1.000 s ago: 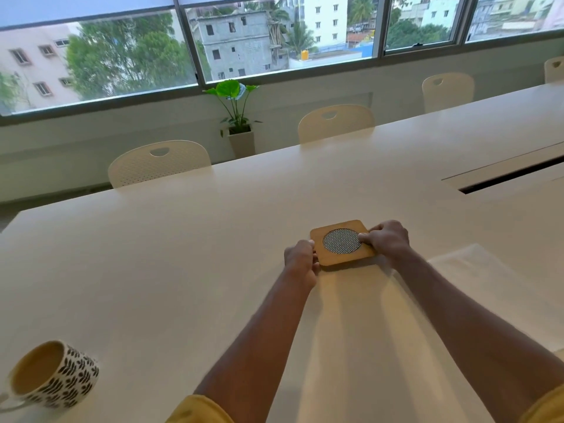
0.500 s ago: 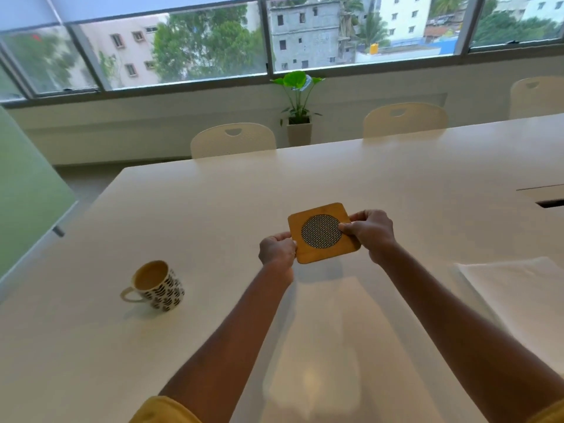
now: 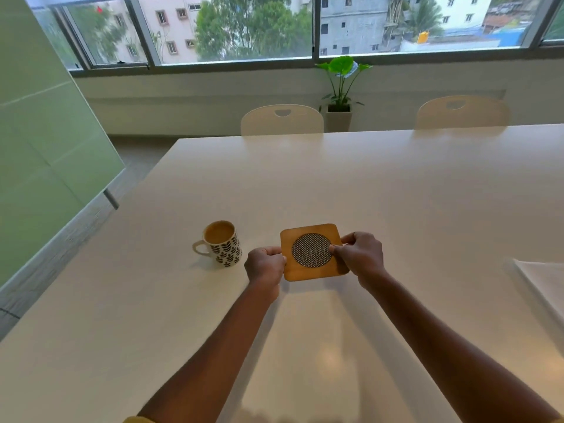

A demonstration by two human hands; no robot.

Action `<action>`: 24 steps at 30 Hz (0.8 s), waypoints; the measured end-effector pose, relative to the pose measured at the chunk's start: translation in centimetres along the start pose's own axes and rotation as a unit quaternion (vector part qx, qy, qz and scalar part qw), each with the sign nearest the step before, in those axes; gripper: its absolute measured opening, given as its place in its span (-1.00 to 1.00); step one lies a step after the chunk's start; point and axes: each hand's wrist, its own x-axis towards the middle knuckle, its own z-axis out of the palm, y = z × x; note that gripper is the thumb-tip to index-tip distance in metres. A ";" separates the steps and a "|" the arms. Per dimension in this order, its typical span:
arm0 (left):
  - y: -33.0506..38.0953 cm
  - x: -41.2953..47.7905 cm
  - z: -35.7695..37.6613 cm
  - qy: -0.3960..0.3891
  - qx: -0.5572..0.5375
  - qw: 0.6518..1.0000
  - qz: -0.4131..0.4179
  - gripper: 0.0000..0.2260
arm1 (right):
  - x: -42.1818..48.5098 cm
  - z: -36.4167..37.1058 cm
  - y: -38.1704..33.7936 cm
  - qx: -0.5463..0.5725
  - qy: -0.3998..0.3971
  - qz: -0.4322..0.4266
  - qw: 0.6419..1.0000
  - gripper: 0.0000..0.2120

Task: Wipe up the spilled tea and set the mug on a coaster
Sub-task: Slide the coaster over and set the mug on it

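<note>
A square wooden coaster point(image 3: 312, 236) with a round woven metal inset is held between both hands, just above the white table point(image 3: 335, 178). My left hand point(image 3: 265, 266) pinches its left edge, my right hand point(image 3: 361, 254) its right edge. A white mug point(image 3: 222, 247) with a black leaf pattern, full of milky tea, stands on the table just left of my left hand, handle pointing left. No spilled tea shows on the table.
A white cloth or paper sheet point(image 3: 543, 282) lies at the table's right edge. Two cream chairs point(image 3: 282, 120) stand along the far side, a potted plant point(image 3: 341, 87) behind them. A green glass partition point(image 3: 45, 148) runs along the left.
The coaster was lifted off the table and carried left toward the mug, both hands still on it. The view swung left, so the mug now sits close beside my left hand.
</note>
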 end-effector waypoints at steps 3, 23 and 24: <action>-0.8 -0.2 -1.4 -0.006 0.041 0.999 0.010 -0.75 | -1.3 1.3 0.4 -0.029 0.005 -0.004 1.000 -0.61; -1.7 -1.3 -2.6 -0.041 0.240 0.967 0.076 -0.80 | -3.5 3.1 2.2 -0.125 0.034 -0.017 0.991 -0.65; -1.7 -1.3 -2.7 -0.042 0.241 0.966 0.077 -0.81 | -3.6 3.1 2.2 -0.125 0.035 -0.017 0.991 -0.65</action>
